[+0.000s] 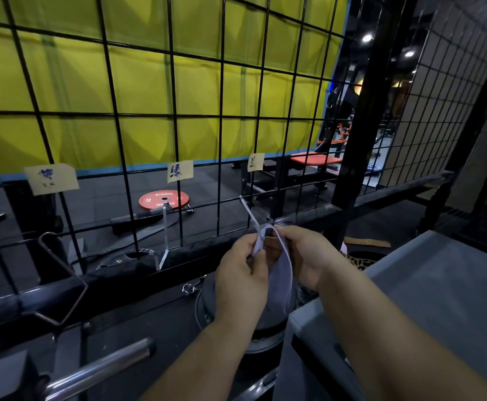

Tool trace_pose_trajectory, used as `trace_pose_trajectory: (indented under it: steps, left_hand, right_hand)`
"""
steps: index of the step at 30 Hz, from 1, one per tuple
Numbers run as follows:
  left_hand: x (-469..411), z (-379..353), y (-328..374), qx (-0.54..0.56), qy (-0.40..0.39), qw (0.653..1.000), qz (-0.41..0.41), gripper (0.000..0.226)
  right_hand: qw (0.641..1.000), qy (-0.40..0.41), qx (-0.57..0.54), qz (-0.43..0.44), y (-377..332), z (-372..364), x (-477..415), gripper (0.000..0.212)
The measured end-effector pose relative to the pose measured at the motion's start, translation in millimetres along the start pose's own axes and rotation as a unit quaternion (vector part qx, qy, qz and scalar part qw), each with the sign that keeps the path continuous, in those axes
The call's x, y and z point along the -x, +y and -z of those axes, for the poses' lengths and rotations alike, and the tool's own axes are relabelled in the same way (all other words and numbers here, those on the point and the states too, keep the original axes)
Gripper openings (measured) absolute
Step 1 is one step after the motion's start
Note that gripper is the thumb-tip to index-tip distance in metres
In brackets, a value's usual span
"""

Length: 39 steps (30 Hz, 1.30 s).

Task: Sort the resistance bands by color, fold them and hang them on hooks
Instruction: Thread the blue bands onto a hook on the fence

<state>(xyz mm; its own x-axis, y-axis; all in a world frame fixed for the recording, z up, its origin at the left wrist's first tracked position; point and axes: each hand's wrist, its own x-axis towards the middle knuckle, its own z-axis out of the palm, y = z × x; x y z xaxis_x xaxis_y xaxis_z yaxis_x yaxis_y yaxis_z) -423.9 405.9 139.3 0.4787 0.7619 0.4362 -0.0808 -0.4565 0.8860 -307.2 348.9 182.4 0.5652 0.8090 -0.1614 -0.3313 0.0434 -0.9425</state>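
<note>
A thin, pale lilac band (283, 272), folded into a loop, sits at the tip of a metal hook (251, 215) low on the wire grid (221, 115). The left hand (242, 273) pinches one side and the right hand (304, 256) grips the other.

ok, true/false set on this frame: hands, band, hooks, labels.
1. The left hand and the right hand both grip the pale band. True.
2. The band is at the hook under the left label. False: its top is at the tip of the right hook, below the right label.
3. The middle hook carries a band. False: it is bare.
4. The wire grid bears three paper labels. True.
5. The weight plate hangs on the grid. False: the red plate lies on the floor behind it.
</note>
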Motion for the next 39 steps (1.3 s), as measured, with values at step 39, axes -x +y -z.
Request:
trace_pose_trajectory:
  steps: [39]
  left_hand:
    - [-15.1, 8.2, 9.0, 0.109, 0.011, 0.993, 0.032, 0.034]
  right_hand:
    - [0.987, 0.024, 0.146, 0.065, 6.3, -7.9, -8.3, 0.033]
